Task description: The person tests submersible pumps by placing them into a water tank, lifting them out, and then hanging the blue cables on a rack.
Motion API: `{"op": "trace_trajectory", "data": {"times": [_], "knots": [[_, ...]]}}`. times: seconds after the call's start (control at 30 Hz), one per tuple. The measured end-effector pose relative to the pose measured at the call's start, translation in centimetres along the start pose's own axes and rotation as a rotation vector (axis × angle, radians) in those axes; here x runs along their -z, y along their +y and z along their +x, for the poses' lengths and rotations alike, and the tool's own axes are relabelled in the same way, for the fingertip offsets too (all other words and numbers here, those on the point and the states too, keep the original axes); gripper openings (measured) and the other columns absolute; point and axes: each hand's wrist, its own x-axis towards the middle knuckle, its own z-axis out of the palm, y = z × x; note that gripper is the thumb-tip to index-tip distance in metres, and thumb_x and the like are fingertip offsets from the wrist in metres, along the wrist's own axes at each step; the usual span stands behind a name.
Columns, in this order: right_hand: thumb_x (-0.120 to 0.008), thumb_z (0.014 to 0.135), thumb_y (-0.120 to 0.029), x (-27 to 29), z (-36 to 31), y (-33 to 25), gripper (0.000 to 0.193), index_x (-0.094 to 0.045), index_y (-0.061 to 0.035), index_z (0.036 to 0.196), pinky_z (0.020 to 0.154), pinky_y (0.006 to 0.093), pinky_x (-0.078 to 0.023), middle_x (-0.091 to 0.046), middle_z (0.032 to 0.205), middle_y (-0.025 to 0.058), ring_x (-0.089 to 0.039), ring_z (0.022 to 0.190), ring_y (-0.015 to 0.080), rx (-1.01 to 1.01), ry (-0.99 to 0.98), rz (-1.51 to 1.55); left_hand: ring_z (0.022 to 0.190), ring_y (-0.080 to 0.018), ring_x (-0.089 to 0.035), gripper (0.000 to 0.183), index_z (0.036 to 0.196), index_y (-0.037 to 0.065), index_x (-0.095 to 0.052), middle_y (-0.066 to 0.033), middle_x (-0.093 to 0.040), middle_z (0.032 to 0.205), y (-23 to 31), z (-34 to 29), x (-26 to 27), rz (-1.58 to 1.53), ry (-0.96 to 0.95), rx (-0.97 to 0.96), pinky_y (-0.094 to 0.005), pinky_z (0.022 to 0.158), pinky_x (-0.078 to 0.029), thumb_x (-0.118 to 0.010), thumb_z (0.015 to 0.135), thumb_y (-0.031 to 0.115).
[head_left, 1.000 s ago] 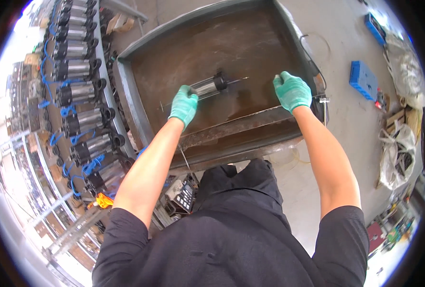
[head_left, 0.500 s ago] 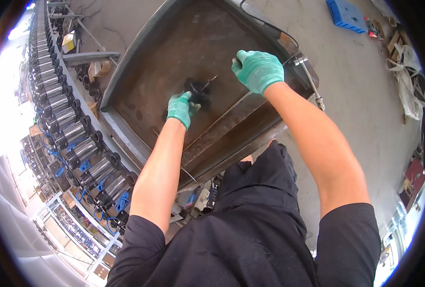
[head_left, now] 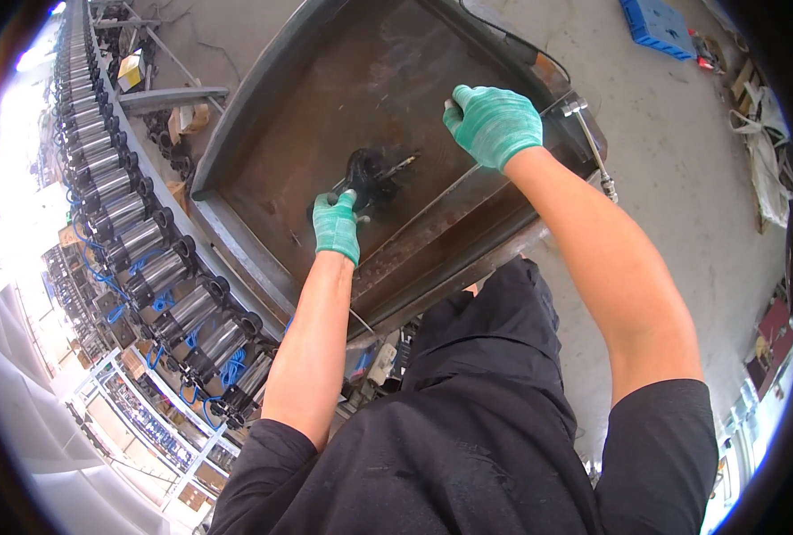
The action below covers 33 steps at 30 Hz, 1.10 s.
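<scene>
Both my hands wear green gloves. My left hand (head_left: pixel 336 223) is closed at the near end of a black object (head_left: pixel 374 176), whose exact kind is hard to make out. A short twisted metal rod like a drill bit (head_left: pixel 402 167) sticks out of it to the right. Both are over a large brown metal trough (head_left: pixel 325 98) with raised sides. Further right, my right hand (head_left: pixel 496 127) is curled into a fist above the trough's ridge. Whatever may be in that fist is hidden.
A metal T-handled tool (head_left: pixel 593 147) leans at the trough's right corner, near a black cable (head_left: pixel 512 37). Along the left runs a roller conveyor (head_left: pixel 142 232) with blue wires. A blue crate (head_left: pixel 657 27) and white sacks (head_left: pixel 762 156) lie on the floor at the right.
The view has shifted slightly, and my right hand appears a little farther up and right. The black object and its rod have turned slightly, the rod now pointing less steeply upward. My left hand stays at the object.
</scene>
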Motion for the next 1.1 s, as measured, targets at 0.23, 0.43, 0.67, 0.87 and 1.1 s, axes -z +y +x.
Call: {"op": "trace_trajectory", "data": {"times": [0.23,0.43,0.67,0.87,1.1], "knots": [[-0.047,0.102,-0.037,-0.2,0.0,0.2,0.035,-0.069,-0.0093,0.104,0.078,0.048,-0.056,-0.074,0.091,0.0144,-0.071,0.088,0.035,0.001,0.005,0.0,0.049,-0.0127,-0.047,0.022,0.105,0.009,-0.052,-0.0039,-0.054,0.077,-1.3,-0.6,-0.3,0.049,0.099,-0.057,-0.0294,0.043,-0.049,-0.07,0.093,0.013],[-0.048,0.101,-0.037,0.0,-0.1,0.1,0.035,-0.069,-0.0096,0.104,0.078,0.0478,-0.056,-0.074,0.091,0.0143,-0.072,0.088,0.0349,0.002,0.004,0.002,0.047,-0.0132,-0.046,0.021,0.101,0.008,-0.053,-0.0038,-0.053,0.074,-1.7,-0.4,-0.3,0.043,0.11,-0.11,-0.0297,0.04,-0.046,-0.071,0.091,0.012],[-0.048,0.103,-0.036,-0.2,-0.1,0.1,0.033,-0.069,-0.0097,0.098,0.079,0.0475,-0.056,-0.073,0.09,0.0152,-0.071,0.085,0.035,0.002,0.024,0.0,0.043,-0.0137,-0.044,0.022,0.1,0.008,-0.053,-0.0029,-0.05,0.069,-1.7,-0.5,-0.3,0.063,0.119,-0.087,-0.0301,0.039,-0.043,-0.072,0.09,0.012],[-0.049,0.101,-0.037,-0.1,0.1,0.1,0.035,-0.07,-0.0096,0.103,0.078,0.0477,-0.056,-0.074,0.092,0.0148,-0.072,0.087,0.0349,0.0,0.013,-0.008,0.045,-0.0135,-0.044,0.022,0.099,0.008,-0.053,-0.0012,-0.047,0.064,-1.4,-0.5,-0.6,0.061,0.111,-0.087,-0.03,0.039,-0.043,-0.072,0.09,0.012],[-0.048,0.101,-0.038,0.3,0.2,-0.1,0.036,-0.07,-0.0096,0.102,0.079,0.0477,-0.056,-0.074,0.093,0.0147,-0.071,0.089,0.0355,0.005,0.012,0.005,0.048,-0.0127,-0.047,0.021,0.098,0.008,-0.053,-0.0011,-0.05,0.073,-0.6,-1.0,-0.4,0.063,0.124,-0.14,-0.029,0.04,-0.044,-0.072,0.091,0.011]]}}
